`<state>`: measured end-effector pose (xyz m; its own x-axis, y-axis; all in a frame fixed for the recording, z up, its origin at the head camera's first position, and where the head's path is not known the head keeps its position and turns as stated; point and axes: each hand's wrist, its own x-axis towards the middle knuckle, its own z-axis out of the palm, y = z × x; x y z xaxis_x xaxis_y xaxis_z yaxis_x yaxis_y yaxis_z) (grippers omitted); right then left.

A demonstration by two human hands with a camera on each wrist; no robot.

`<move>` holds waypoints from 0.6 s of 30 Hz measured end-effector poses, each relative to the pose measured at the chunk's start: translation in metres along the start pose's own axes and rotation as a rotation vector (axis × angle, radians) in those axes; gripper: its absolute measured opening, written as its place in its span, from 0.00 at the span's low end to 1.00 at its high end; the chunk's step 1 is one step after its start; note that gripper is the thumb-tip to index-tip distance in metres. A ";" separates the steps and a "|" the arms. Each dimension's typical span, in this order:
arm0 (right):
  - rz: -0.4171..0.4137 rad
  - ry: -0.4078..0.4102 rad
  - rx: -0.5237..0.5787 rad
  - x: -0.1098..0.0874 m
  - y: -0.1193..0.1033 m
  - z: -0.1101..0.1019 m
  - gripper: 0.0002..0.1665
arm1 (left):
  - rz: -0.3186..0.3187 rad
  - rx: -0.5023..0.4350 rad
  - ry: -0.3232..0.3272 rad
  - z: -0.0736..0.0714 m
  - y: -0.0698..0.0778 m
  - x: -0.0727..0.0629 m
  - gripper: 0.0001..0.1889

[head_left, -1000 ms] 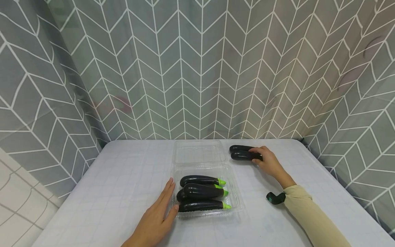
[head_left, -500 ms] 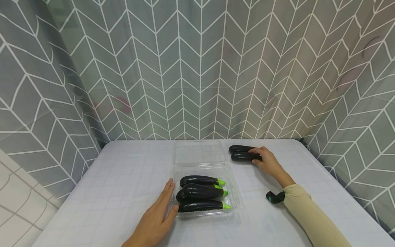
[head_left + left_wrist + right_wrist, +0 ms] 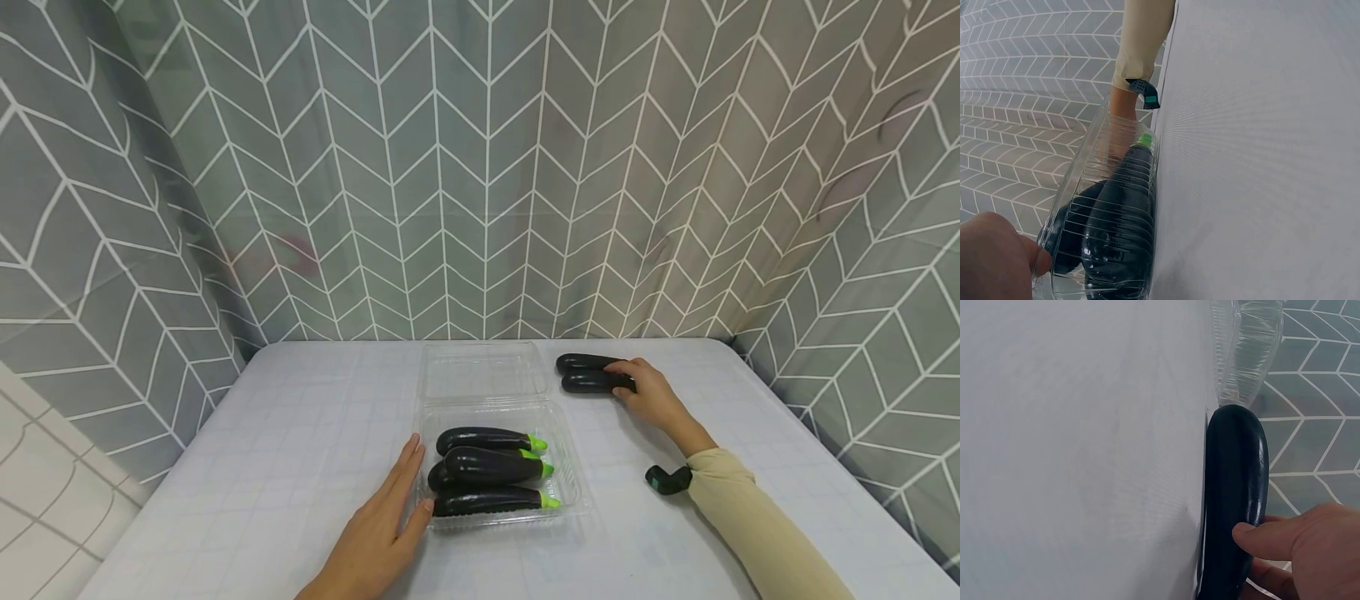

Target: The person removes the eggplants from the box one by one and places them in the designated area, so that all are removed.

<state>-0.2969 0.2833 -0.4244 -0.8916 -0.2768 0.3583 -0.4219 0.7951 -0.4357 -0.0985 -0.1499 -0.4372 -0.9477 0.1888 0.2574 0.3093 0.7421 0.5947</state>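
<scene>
At the back right of the table, my right hand [image 3: 651, 393] grips the nearer of two dark eggplants [image 3: 592, 382], thumb on its near side and fingers over the far side. The other eggplant [image 3: 583, 362] lies right behind it. In the right wrist view the thumb presses on the glossy eggplant [image 3: 1235, 487]. My left hand [image 3: 378, 521] rests with straight fingers along the left wall of a clear plastic clamshell box [image 3: 573, 475]. Several eggplants [image 3: 491, 464] with green stem ends lie in the box. In the left wrist view, the left thumb touches the box wall [image 3: 1104, 125].
The box's lid [image 3: 483, 373] is folded back flat on the white-covered table [image 3: 315, 417]. A small black wrist camera [image 3: 669, 480] sits at the right sleeve's cuff. A grey chevron-patterned curtain [image 3: 465, 167] stands behind the table and on both sides.
</scene>
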 end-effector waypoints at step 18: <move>-0.001 0.038 -0.003 -0.005 -0.011 -0.005 0.22 | 0.000 0.005 -0.001 0.000 0.000 -0.001 0.37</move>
<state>-0.2871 0.2784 -0.4172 -0.8844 -0.2565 0.3899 -0.4219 0.7965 -0.4332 -0.0977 -0.1500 -0.4367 -0.9477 0.1893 0.2569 0.3090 0.7450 0.5912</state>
